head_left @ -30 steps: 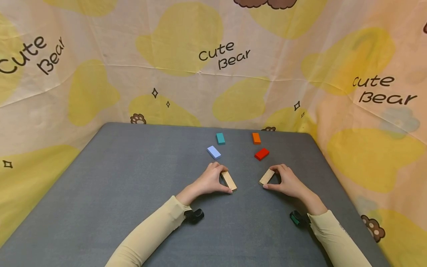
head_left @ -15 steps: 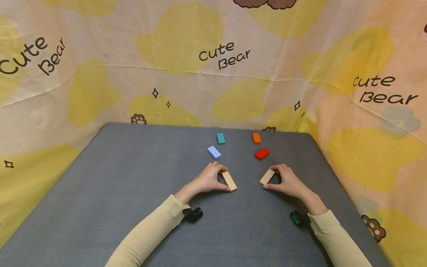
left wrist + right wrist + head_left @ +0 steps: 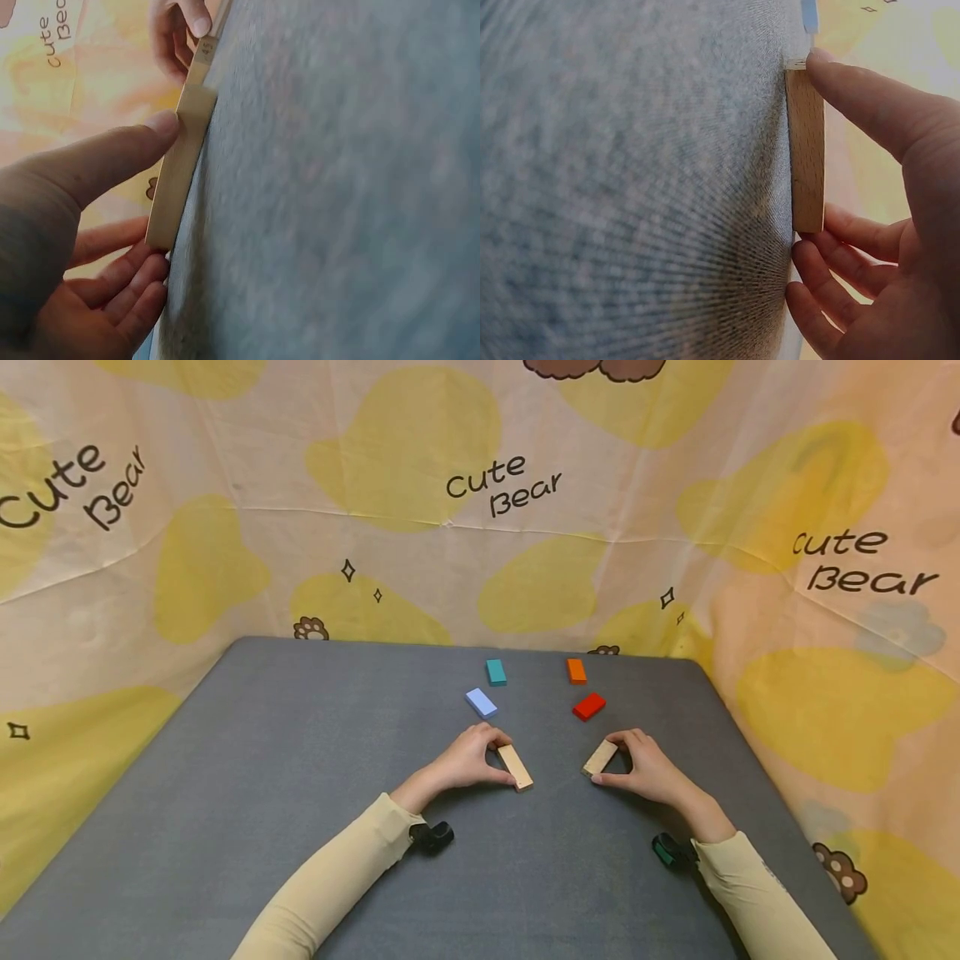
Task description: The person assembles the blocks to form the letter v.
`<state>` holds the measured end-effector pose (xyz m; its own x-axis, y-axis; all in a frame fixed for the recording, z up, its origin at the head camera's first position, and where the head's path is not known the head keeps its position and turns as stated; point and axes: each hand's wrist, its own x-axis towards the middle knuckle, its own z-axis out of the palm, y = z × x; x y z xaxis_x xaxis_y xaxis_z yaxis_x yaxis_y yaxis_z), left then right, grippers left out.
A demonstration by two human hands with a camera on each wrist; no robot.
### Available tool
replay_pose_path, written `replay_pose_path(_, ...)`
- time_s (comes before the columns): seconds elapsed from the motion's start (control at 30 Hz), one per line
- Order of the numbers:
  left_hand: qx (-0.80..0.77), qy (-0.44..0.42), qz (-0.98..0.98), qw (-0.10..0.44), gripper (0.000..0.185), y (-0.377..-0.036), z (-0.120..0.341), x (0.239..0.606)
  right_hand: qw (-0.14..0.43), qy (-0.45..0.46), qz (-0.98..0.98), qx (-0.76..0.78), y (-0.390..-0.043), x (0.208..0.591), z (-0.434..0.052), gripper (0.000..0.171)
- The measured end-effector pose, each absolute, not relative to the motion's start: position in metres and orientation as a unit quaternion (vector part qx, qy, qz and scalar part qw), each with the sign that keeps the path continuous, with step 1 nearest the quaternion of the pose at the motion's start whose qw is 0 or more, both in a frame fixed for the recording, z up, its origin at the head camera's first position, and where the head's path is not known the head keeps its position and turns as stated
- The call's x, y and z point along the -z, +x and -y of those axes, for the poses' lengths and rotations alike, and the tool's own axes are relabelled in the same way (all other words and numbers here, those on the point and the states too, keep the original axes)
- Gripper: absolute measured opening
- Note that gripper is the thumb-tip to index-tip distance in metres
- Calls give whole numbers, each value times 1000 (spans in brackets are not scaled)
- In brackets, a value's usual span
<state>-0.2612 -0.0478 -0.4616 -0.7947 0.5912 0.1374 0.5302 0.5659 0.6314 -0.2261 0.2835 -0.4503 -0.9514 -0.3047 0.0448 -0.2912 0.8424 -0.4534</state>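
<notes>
Two plain wooden blocks lie flat on the grey table in the head view, slanted and with a gap between them. At the left block (image 3: pixel 514 767), my left hand (image 3: pixel 465 762) has its fingers at the far end and its thumb near the close end. The left wrist view shows the thumb against that block's (image 3: pixel 180 176) upper edge. My right hand (image 3: pixel 651 768) pinches the right block (image 3: pixel 600 757) end to end. In the right wrist view this block (image 3: pixel 807 154) stays against the cloth, the thumb on its top corner and fingertips at its lower end.
Beyond my hands lie a light blue block (image 3: pixel 482 702), a teal block (image 3: pixel 497 672), a red block (image 3: pixel 589 707) and an orange block (image 3: pixel 576 672). Printed fabric (image 3: pixel 420 552) hangs behind and beside the table (image 3: pixel 247 760).
My left thumb has drawn back slightly from the block's near corner, and the left wrist has shifted a little left. Both wooden blocks and the right hand look still.
</notes>
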Motion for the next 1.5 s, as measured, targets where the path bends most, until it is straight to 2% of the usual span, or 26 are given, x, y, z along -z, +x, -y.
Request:
replay_pose_path(0.3,-383,328,-860,83,46,-272,54,463,13,-154,-960,232,-227,450,-283,77)
replay_pose_path(0.67,-414,338,-837,120,42,-284,56,462,12,-150,-961,233,-226,449,-283,77)
replay_pose_path(1.5,-412,338,-839,108,38,-284,56,467,3,-145,-959,244,-226,449,-282,77)
